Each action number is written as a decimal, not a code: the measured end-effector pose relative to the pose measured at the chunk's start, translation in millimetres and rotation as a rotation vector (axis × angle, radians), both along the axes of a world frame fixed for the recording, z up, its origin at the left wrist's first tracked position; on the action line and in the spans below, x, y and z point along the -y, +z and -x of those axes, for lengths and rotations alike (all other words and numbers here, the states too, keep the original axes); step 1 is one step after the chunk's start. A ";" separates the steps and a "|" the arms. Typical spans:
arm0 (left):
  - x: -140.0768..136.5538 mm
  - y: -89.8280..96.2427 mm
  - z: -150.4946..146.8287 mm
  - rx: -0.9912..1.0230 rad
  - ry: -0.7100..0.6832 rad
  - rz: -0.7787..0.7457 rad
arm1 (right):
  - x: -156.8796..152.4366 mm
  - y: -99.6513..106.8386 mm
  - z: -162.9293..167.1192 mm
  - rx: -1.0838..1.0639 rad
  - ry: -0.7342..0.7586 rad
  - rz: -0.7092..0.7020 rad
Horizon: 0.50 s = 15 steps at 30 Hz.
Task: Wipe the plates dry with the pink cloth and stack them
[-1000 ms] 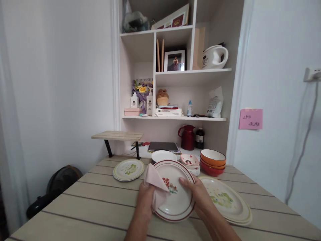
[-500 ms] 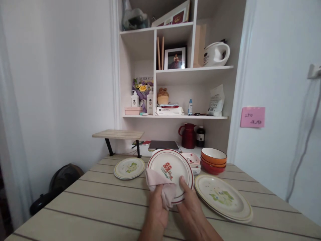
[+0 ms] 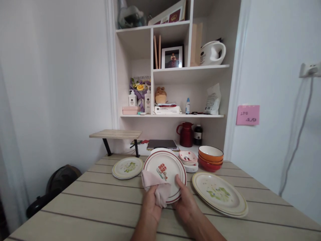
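A white plate (image 3: 173, 167) with red rim lines and a red printed design is held up, tilted, above the table. My right hand (image 3: 185, 202) is closed on its lower right edge, thumb on the face and fingers behind. At the lower left edge my left hand (image 3: 152, 202) grips a pale pink cloth (image 3: 156, 185), which is folded over the rim and lies against the plate's face. The left fingers are partly hidden behind cloth and plate.
Oval flower-patterned plates (image 3: 220, 194) lie to the right, smaller ones (image 3: 127, 167) to the left. Behind stand small square dishes (image 3: 188, 157), stacked orange and red bowls (image 3: 210, 154), a red jug (image 3: 186, 134) and a low wooden riser (image 3: 115, 134). Shelves rise above.
The view has turned slightly right, so everything sits a little further left. The plate, cloth and both hands keep nearly the same hold.
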<state>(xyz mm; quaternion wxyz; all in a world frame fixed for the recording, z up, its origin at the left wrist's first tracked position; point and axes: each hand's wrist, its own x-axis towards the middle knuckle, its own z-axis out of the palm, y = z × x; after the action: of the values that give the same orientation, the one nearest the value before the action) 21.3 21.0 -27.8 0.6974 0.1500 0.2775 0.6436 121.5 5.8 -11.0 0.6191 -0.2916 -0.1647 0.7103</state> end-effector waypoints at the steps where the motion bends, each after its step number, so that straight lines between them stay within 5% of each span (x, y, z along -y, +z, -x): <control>1: -0.7 -0.4 0.6 -0.002 -0.001 0.004 | 0.3 0.1 0.0 -0.004 0.008 -0.002; 15: -1.9 -4.9 2.5 -0.020 0.055 -0.024 | -4.4 -8.3 -0.7 -0.031 0.001 -0.006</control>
<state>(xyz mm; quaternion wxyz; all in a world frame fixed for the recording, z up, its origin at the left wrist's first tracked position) 18.8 22.9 -32.7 0.6745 0.1572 0.2809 0.6644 122.2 10.2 -19.3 0.6222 -0.2789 -0.1572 0.7144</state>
